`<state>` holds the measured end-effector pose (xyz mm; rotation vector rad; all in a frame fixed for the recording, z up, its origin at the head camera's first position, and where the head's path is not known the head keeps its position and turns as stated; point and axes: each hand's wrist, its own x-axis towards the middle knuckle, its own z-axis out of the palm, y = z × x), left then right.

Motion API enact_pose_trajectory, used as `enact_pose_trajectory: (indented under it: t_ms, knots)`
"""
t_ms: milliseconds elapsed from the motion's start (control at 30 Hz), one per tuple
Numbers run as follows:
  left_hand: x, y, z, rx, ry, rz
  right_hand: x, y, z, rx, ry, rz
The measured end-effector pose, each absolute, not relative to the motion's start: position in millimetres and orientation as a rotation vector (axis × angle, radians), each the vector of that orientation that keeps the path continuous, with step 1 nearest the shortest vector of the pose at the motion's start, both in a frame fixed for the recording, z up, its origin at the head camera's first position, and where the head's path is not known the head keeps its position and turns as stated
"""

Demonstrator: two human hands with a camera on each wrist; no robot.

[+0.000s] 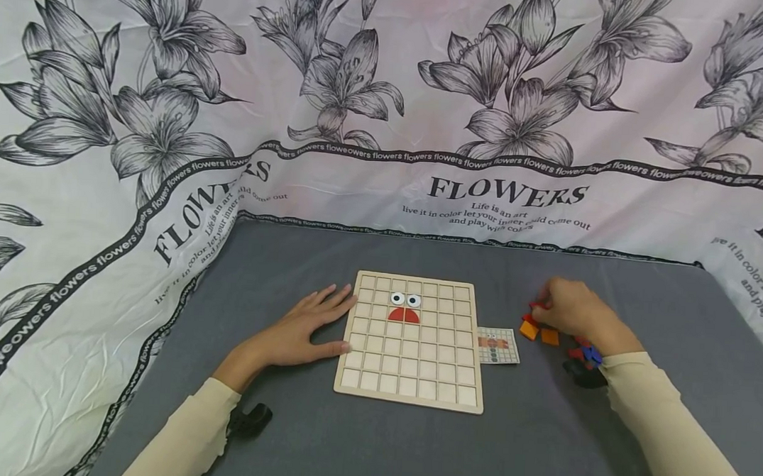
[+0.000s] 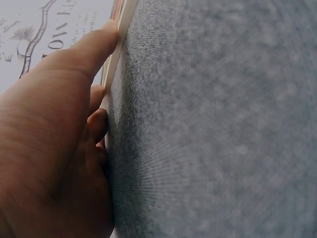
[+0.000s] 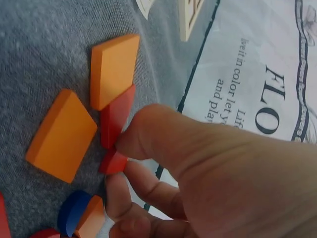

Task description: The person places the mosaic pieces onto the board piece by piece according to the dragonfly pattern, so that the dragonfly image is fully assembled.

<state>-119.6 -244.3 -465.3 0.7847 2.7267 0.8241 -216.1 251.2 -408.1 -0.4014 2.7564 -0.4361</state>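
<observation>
With my right hand (image 1: 570,314), right of centre in the head view, I am pinching a small red block (image 3: 114,162), thumb on one side and fingertips on the other. Just beside my thumb, near the middle of the right wrist view, a longer flat red block (image 3: 116,116) is lying against a thick orange four-sided tile (image 3: 116,72) above it. A second orange four-sided tile (image 3: 63,136) is resting apart, nearer that frame's left edge, while a blue block with a curved side (image 3: 73,210) is sitting at the lower left beside a smaller orange block (image 3: 91,217).

My left hand (image 1: 303,330), left of centre in the head view, is spreading its fingers, thumb well apart from them, and is touching the left edge of a pale wooden board (image 1: 409,347) divided into square cells. That board is resting on grey cloth (image 1: 309,434) at the frame's centre. In its upper part, two round white eye tiles (image 1: 396,299) are sitting above two red quarter-round tiles (image 1: 396,314). At its right edge, a small printed card (image 1: 507,346) is lying.
</observation>
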Motion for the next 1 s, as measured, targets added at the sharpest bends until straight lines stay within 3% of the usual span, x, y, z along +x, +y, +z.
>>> enact_pose_trajectory:
  t_ms: [667,1000]
  knots:
    - [-119.3,-244.6,-464.5,0.781,2.723,0.821,-213.7,237.7,-407.2,-0.479,2.809,-0.406]
    - [-120.0,-244.4,-464.1,0.765,2.728,0.8,-209.4,242.1,-411.1,-0.356,2.9,-0.402]
